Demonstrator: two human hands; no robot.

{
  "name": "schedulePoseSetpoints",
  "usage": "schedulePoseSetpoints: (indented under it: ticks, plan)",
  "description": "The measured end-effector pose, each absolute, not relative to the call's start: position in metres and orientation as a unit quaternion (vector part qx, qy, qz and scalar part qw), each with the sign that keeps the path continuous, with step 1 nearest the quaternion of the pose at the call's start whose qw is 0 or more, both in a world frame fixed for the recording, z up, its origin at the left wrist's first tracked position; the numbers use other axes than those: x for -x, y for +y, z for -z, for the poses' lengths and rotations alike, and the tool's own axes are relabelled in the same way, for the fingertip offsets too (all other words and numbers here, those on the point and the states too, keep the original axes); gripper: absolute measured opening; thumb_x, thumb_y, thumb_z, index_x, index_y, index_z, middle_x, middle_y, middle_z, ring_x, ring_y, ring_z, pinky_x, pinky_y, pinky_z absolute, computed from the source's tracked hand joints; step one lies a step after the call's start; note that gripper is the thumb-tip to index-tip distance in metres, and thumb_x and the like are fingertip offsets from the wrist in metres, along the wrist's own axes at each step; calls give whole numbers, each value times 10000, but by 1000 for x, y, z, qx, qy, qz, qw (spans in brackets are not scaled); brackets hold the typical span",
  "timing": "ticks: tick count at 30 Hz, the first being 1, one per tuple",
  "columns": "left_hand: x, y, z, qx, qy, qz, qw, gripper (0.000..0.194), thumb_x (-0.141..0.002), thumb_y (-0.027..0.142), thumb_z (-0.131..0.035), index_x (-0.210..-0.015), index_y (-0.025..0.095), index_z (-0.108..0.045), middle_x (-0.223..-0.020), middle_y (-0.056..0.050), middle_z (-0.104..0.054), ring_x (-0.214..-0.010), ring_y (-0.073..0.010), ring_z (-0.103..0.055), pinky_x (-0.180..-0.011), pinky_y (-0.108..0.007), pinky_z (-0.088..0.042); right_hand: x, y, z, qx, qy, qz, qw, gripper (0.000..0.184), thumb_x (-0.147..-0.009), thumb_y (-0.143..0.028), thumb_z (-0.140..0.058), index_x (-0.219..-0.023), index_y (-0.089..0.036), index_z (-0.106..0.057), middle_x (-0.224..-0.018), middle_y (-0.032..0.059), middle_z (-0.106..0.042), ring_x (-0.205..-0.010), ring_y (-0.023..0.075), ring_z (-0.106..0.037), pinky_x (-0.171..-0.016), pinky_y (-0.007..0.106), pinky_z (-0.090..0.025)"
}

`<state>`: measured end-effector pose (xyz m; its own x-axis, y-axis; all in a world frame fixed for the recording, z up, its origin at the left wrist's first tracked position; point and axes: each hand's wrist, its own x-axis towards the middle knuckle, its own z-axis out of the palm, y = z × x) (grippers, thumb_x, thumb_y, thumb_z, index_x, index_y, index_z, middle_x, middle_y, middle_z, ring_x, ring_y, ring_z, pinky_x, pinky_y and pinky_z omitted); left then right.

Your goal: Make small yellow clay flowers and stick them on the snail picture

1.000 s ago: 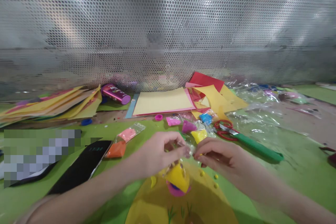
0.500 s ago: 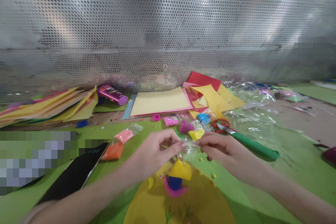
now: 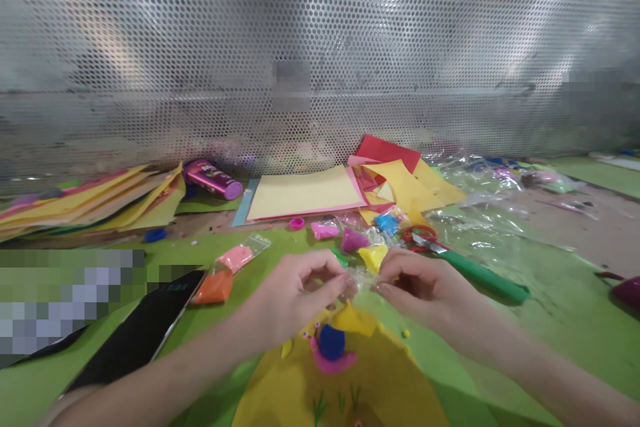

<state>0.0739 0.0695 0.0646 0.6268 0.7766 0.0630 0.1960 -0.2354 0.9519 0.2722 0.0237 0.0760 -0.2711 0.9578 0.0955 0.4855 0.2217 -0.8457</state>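
Observation:
My left hand (image 3: 295, 293) and my right hand (image 3: 417, 283) meet above the green table, both pinched on a small clear plastic bag (image 3: 364, 277) stretched between their fingertips. A lump of yellow clay (image 3: 356, 320) hangs in the bag just below the fingers. Under it, on a yellow paper sheet (image 3: 345, 387), sits a blue clay ball (image 3: 331, 341) on a pink clay crescent (image 3: 334, 363). Small yellow clay dots lie beside them.
Small bags of coloured clay (image 3: 350, 237) lie beyond my hands, with orange and pink ones (image 3: 225, 273) to the left. Red-handled scissors in a green sheath (image 3: 465, 267) lie right. A black phone (image 3: 145, 327), a purple glue stick (image 3: 213, 179), paper stacks (image 3: 305, 193) and a perforated metal wall (image 3: 320, 60) surround the work area.
The yellow clay bag has risen off the blue ball and pink crescent, which now show fully. Both hands shifted slightly up and kept their pinch on the bag.

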Motion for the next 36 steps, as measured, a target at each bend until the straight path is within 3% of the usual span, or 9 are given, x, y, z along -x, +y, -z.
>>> schedulePoseSetpoints:
  ticks: [4,10,14,18,21,23,28,31,36]
  plan:
    - [-78,64,-72,-789,332,-254,450,175,-836,263,-508,-735,159,-605,-668,15,-598,-633,-105,-533,-581,-207,-412,-268,21,-79,508,-732,-333,311,125,-824,-311,-543,-779,-201,-579,-747,-6,-494,-608,114,-426,-538,225,-362]
    - [-86,62,-77,-805,339,-241,424,196,-848,289,-481,-738,173,-594,-697,21,-609,-657,-110,-541,-592,-199,-405,-271,20,-82,485,-770,-269,316,207,-876,-287,-478,-734,-201,-602,-747,16,-529,-675,139,-488,-588,249,-391]
    - [-74,75,-82,-808,357,-273,382,201,-859,326,-456,-776,202,-591,-750,23,-637,-704,-129,-575,-642,-218,-422,-287,26,-90,516,-768,-226,303,227,-878,-370,-463,-987,-242,-615,-874,30,-568,-683,145,-523,-593,269,-429]
    - [-45,104,-79,-821,466,-225,241,233,-838,380,-457,-760,200,-583,-701,13,-651,-615,-155,-581,-611,-245,-408,-303,34,-96,523,-764,-221,306,310,-910,-272,-369,-1176,-263,-526,-847,14,-589,-662,124,-560,-597,257,-459]
    - [-23,125,-66,-812,521,-162,204,268,-829,370,-443,-689,197,-593,-618,-7,-635,-572,-187,-584,-558,-260,-394,-308,37,-90,529,-738,-307,285,285,-890,-221,-372,-1107,-208,-557,-794,9,-624,-627,118,-597,-577,245,-475]
    - [-14,134,-55,-807,542,-147,182,266,-818,366,-455,-690,199,-618,-686,-35,-659,-626,-214,-603,-588,-278,-407,-311,37,-81,549,-704,-359,270,233,-879,-221,-387,-980,-180,-593,-741,11,-631,-575,117,-597,-523,234,-467]
    - [-25,127,-42,-789,588,-157,82,332,-832,358,-427,-1057,174,-587,-1006,-142,-626,-924,-343,-562,-739,-410,-412,-324,35,-59,590,-665,-368,273,102,-813,-258,-554,-744,-195,-595,-612,-29,-586,-525,105,-539,-487,211,-423]
    - [-53,109,-40,-859,469,-181,91,326,-886,318,-392,-1142,192,-550,-1123,-100,-587,-1043,-270,-516,-882,-391,-378,-333,33,-51,594,-687,-327,263,87,-805,-274,-577,-757,-203,-591,-707,-21,-615,-597,118,-563,-542,220,-440]
    - [-106,86,-31,-927,303,-110,195,280,-884,266,-445,-1119,223,-592,-955,-57,-609,-866,-199,-572,-757,-308,-458,-339,31,-44,559,-698,-357,269,235,-897,-275,-386,-989,-217,-594,-792,4,-621,-636,124,-597,-576,226,-471]
